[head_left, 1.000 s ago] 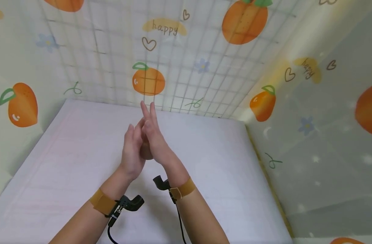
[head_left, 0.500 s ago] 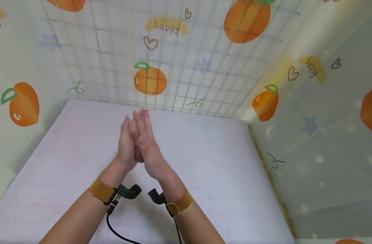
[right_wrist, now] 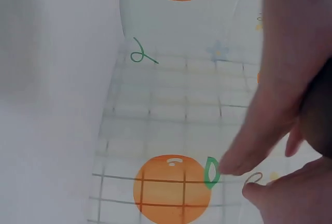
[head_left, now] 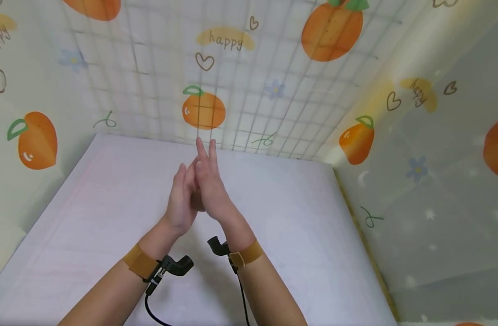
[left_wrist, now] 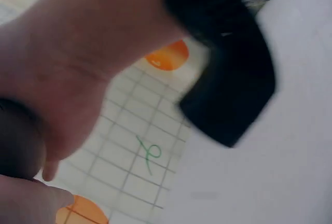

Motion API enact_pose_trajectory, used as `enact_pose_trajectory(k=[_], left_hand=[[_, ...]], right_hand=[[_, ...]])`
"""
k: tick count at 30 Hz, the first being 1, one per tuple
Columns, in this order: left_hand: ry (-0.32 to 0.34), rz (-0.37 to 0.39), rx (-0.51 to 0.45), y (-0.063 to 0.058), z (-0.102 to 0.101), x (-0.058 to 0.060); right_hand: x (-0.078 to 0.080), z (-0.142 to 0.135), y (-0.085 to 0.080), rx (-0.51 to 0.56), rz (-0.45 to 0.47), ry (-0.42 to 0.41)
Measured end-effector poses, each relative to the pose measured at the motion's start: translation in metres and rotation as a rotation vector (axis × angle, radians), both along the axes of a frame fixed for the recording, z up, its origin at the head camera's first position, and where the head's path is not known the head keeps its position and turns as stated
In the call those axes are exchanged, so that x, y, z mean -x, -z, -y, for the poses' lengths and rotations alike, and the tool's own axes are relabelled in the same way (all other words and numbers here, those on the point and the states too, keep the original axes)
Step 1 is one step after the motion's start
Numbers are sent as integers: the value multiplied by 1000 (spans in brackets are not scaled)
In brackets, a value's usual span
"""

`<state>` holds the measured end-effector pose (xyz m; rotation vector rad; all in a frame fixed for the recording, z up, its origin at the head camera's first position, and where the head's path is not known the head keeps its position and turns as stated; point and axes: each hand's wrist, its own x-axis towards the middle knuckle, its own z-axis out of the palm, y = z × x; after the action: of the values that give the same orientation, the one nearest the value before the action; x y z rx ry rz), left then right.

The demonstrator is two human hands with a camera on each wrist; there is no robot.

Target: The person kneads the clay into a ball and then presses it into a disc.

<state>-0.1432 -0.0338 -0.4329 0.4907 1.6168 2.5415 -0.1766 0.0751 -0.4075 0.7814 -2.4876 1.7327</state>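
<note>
A dark, brownish rounded lump (head_left: 197,202) sits between my two palms, its lower end showing near the heels of the hands. My left hand (head_left: 179,206) lies along its left side with fingers extended. From the right, my right hand (head_left: 213,190) presses against it, fingers straight and two of them spread apart at the tips. Both hands point away from me, above the white surface. The same dark lump (left_wrist: 18,141) shows at the left edge of the left wrist view, and the lump (right_wrist: 319,115) appears at the right edge of the right wrist view. Most of it is hidden by the hands.
A white tabletop (head_left: 281,217) lies beneath the hands. Behind it hangs a fruit-printed curtain (head_left: 249,108) over a wire grid, and more printed cloth (head_left: 436,226) borders the right side. Both wrists carry a strapped black camera (head_left: 178,266) with a trailing cable.
Half a second ago my right hand had slid back toward me and the left forward. Now they have slid the opposite way, close to their position one second ago, the lump still between the palms.
</note>
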Motion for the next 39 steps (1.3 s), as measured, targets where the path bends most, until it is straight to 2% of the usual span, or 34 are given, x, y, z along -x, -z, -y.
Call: enact_pose_trajectory(k=[5,9,13,18,23,27,31,35,39], left_hand=[[8,12,-16,-11,9,3],[-13,44,-36,-13,13,8],[-21,70,-51,-6,11,12],[-51,113,-70,5,-1,10],[-69,95,-74,12,-12,6],[-48,57,-38,14,-14,1],[-24,29,-19,10,-12,-3],[-63,12,-3,1,-6,-3],[-126,-15,11,-9,2,3]], right_hand=[[-3,0,6,13,35,-49],[-12,2,7,6,31,-94],[-21,2,5,-8,-23,-123],[-25,1,-3,-37,-72,-102],[-17,0,-11,-73,-80,-43],[-4,-1,-11,-40,-22,-13],[6,-6,-3,9,19,-12],[7,-9,7,3,24,-31],[-2,-7,17,61,80,-79]])
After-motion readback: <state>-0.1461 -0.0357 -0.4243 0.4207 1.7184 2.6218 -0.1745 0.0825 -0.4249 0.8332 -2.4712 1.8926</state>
